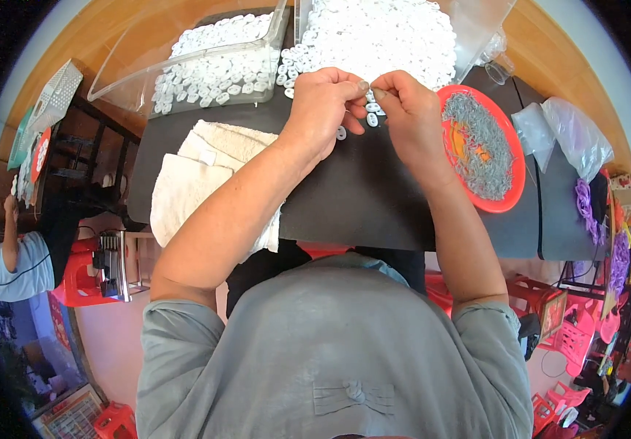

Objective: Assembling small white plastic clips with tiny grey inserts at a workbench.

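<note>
My left hand [323,106] and my right hand [411,113] meet at the far side of the dark table. Thumb and forefinger of each are pinched, the fingertips almost touching; whatever they hold is too small to make out. Just below the fingertips, a few small white oval pieces [372,118] with holes lie on the table. Another white oval piece [341,133] rests under my left hand. Beyond the hands spreads a big heap of the same white pieces [381,44]. Beside my right hand is a red plate [518,157] with many thin grey metal bits [487,121].
A clear plastic bin [184,62] of white pieces stands at the far left. A folded cream towel [191,183] lies by my left forearm. Clear plastic bags [577,135] and purple cord [586,208] are at the right. Another person [19,263] sits at far left.
</note>
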The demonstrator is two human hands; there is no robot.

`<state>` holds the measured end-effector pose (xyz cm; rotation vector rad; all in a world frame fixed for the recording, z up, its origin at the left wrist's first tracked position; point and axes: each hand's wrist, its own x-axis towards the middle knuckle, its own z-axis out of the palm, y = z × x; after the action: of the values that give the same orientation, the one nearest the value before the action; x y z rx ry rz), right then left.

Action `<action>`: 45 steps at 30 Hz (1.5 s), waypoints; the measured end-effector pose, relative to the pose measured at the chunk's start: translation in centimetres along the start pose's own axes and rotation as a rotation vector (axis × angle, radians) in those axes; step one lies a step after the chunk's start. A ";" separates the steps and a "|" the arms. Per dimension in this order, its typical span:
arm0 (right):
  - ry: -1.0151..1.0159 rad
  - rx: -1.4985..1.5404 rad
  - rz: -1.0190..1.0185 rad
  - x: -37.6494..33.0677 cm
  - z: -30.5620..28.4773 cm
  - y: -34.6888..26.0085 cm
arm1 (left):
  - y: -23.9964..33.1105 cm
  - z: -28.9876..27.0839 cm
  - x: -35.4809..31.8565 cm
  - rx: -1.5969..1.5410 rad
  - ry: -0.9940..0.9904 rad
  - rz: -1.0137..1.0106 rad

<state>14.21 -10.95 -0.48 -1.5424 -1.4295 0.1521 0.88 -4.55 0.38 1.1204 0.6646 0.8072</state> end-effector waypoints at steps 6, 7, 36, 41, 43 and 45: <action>0.009 -0.012 0.029 -0.6 1.0 -0.4 | -0.2 0.6 -0.2 -0.003 0.055 0.032; 0.042 0.010 0.025 -0.7 1.2 -0.4 | -0.3 0.7 -0.3 -0.047 0.094 0.050; -0.379 -0.481 -0.311 -2.0 2.1 -1.3 | 1.2 -1.3 0.8 -0.068 0.198 0.119; -0.420 -0.369 -0.226 -1.8 1.5 -0.5 | 1.0 -1.1 0.8 -0.104 0.191 0.109; -0.367 -0.064 -0.012 -0.8 0.5 0.4 | 1.0 -1.1 0.9 -0.138 0.171 0.119; -0.226 0.403 0.357 0.2 -0.5 -0.3 | 1.1 -1.0 0.6 -0.175 0.154 0.117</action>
<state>14.42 -11.19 0.07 -1.4549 -1.1863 0.8025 0.23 -3.30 1.07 0.9514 0.6469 1.0393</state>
